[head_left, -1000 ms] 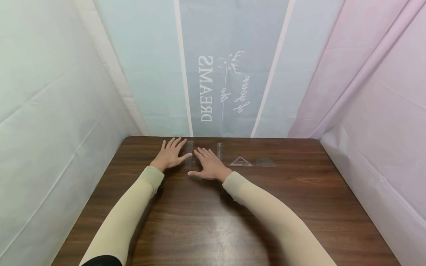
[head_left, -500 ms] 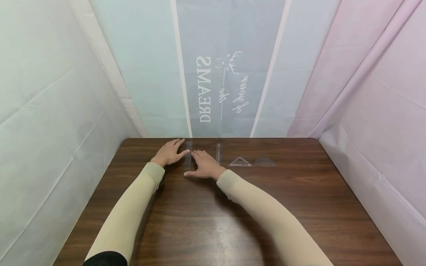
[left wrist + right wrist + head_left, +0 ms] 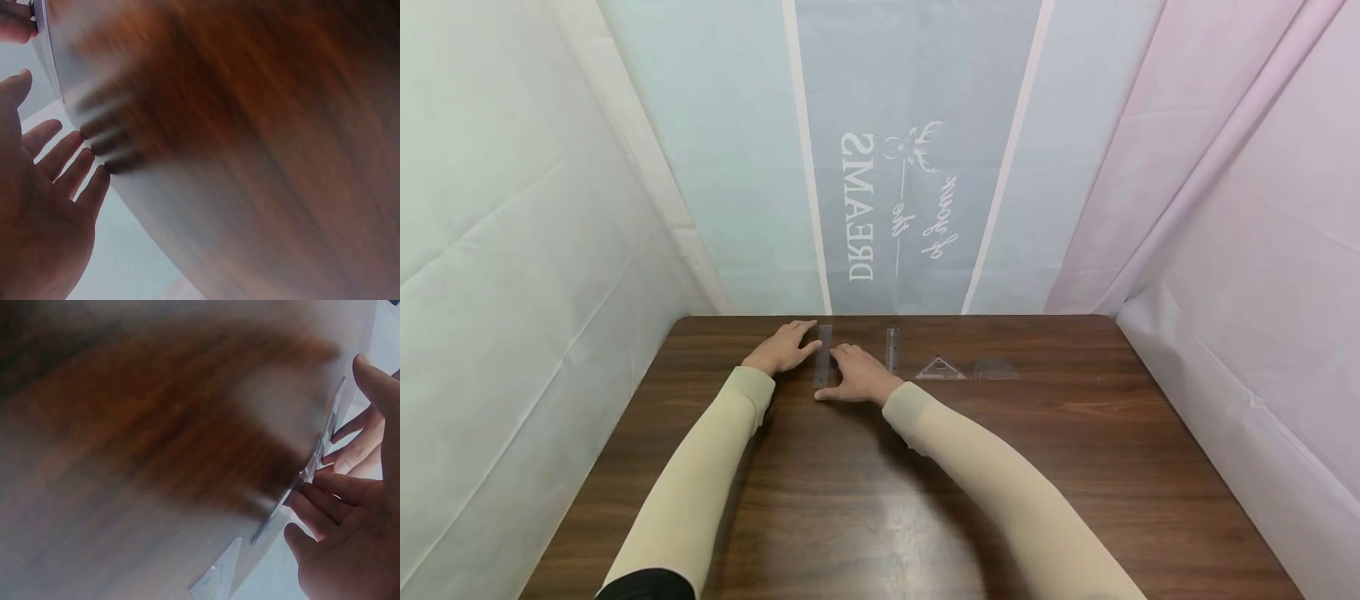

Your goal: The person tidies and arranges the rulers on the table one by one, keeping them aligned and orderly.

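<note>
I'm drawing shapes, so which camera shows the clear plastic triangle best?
The head view: the clear plastic triangle shows whole there. The right wrist view cuts it off below; the left wrist view lacks it.

Left grip [image 3: 785, 348] and right grip [image 3: 860, 374] flanking a clear ruler [image 3: 823, 358], second ruler [image 3: 892, 350], triangle [image 3: 940, 372] and protractor [image 3: 996, 371] farther right, brown table [image 3: 820, 483]

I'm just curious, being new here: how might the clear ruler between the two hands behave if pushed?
The clear ruler looks thin and see-through, so probably light plastic. Its straight edges suggest fair stiffness. Lying flat on the shiny table, it would likely slide rather than roll or tip.
</note>
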Available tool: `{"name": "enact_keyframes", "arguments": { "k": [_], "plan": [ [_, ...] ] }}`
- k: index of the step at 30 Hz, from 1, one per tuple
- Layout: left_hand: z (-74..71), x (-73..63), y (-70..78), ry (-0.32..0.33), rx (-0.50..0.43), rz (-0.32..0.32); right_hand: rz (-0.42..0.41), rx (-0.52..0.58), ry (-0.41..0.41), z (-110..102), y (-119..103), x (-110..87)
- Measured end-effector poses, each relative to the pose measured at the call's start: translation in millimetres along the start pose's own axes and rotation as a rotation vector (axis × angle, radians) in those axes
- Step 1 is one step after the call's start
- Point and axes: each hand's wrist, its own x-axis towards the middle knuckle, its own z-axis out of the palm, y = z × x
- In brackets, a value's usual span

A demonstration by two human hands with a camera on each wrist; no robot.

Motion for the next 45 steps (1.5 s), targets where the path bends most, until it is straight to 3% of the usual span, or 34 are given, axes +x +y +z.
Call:
{"name": "enact_keyframes", "arguments": {
  "k": [8, 17, 30, 45],
  "plan": [
    [-1.6, 6.4, 3.3, -0.012, 0.024, -0.017, 0.011, -0.027, 0.001, 0, 0, 4.1],
    [-2.9, 8.1, 8.4, 0.021, 0.056, -0.050, 0.042, -0.022, -0.009, -2, -2, 8.3],
    [6.0, 15.0, 8.6, 0.039, 0.127, -0.065, 0.033, -0.029, 0.023, 0, 0, 7.7],
    [4.5, 16.0, 12.8, 0.031, 0.130, -0.079, 0.042, -0.038, 0.018, -3, -4, 7.8]
  ]
}}
